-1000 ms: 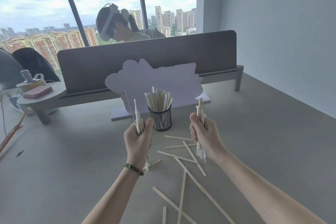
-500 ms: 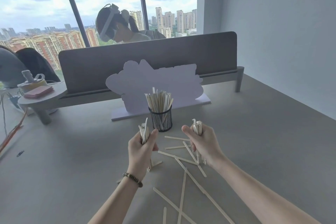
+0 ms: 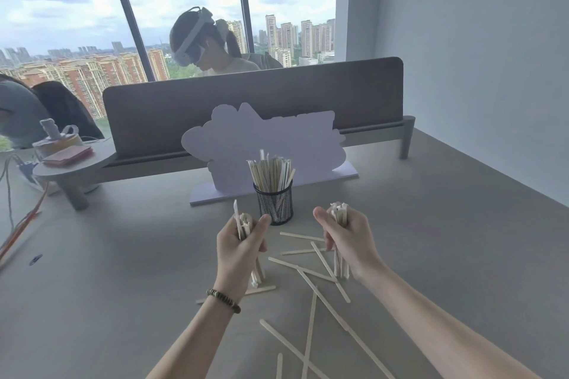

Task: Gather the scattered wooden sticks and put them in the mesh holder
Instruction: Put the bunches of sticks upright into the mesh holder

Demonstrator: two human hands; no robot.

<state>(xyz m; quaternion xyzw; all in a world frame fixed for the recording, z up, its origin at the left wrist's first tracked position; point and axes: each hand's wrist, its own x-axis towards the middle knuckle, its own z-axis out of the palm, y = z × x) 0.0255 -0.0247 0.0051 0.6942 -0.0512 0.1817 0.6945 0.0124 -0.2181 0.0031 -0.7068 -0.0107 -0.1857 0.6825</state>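
In the head view, a bundle of sticks is gripped upright in the left hand, the fingers curled round it and the lower ends standing on the table. A second bundle is clamped the same way in the right hand, its lower ends also reaching the table. The mesh holder is seen at twelve o'clock from the hands, just beyond and between them, already packed with upright sticks. Loose sticks are scattered flat and crossed over one another at six o'clock from the holder, between and below the two hands. A bead bracelet is worn on the left wrist. A pale cloud-shaped board is stood directly behind the holder, and a dark desk divider at twelve o'clock beyond it.
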